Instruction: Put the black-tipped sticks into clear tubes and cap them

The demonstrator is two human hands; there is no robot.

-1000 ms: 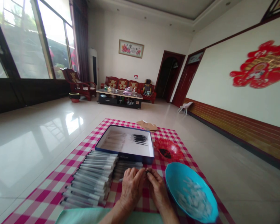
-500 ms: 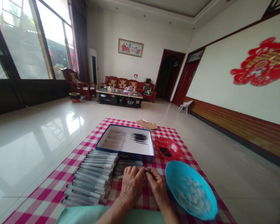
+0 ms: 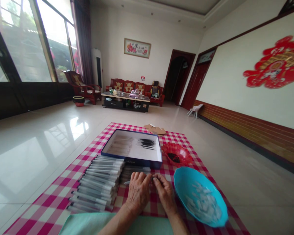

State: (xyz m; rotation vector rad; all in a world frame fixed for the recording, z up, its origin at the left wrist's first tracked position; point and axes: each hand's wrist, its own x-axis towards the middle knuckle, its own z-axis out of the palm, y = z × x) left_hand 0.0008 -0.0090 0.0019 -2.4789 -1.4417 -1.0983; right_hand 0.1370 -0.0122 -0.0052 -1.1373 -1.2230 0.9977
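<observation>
My left hand (image 3: 138, 192) and my right hand (image 3: 164, 193) meet over the red-and-white checked cloth (image 3: 51, 202), fingers curled around a thin pen-like piece (image 3: 152, 178) held between them. Left of my hands lies a row of several grey capped pens (image 3: 98, 184). A few more pens (image 3: 134, 171) lie just beyond my fingers. To the right stands a blue bowl (image 3: 183, 182) with small white parts in it.
A blue-rimmed shallow box (image 3: 133, 160) holding thin refills sits beyond the pens. A red dish (image 3: 177, 154) stands to its right, flat cardboard (image 3: 156, 129) at the cloth's far edge. A green cloth (image 3: 88, 225) lies near me. Glossy tiled floor surrounds everything.
My hands stay joined on the thin piece, with the fingers shifting slightly. The view has drifted a little; nothing else has moved.
</observation>
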